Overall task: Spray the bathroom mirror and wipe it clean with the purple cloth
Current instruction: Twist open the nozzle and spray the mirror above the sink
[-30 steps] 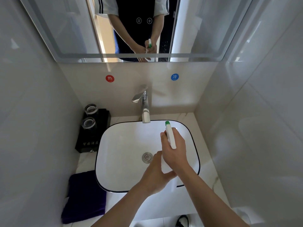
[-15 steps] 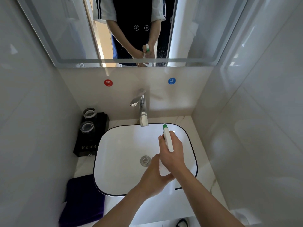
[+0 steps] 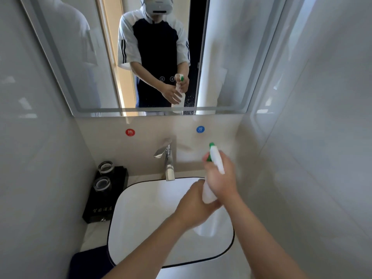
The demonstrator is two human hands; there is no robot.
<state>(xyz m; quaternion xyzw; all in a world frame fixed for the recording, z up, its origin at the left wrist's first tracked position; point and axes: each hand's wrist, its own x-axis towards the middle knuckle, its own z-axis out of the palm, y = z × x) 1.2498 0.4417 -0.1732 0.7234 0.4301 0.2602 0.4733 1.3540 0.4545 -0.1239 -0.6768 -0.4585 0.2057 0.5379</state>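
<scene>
Head view: right hand [image 3: 220,178] grips a white spray bottle [image 3: 216,160] above the sink [image 3: 141,214], nozzle toward the mirror [image 3: 80,57]. Left hand [image 3: 193,206] fingers curl around the bottle's base. Purple cloth [image 3: 88,262] lies on the worktop, left of the sink.

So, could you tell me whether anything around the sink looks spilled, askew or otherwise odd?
Nothing looks spilled or damaged. The only mark is a patch of fine droplets low on the mirror, as expected from the spray bottle. The two glasses stand upright on their black stand.
</scene>
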